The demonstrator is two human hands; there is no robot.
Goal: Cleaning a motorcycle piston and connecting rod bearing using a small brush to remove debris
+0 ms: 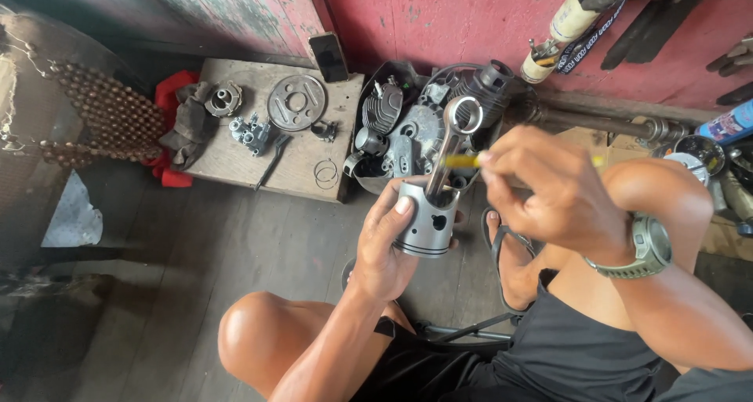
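We hold a grey piston [427, 225] upright in our left hand [384, 245], its rod [449, 147] already fitted and rising toward the red wall [439, 18]. Our right hand [561, 194], closed on a thin yellow tool [463, 160], works just above the piston's open top. Other engine parts lie unassembled on the wooden board [235, 155] beyond, so we judge much work remains.

Engine parts [416, 127] crowding beyond piston [425, 223]
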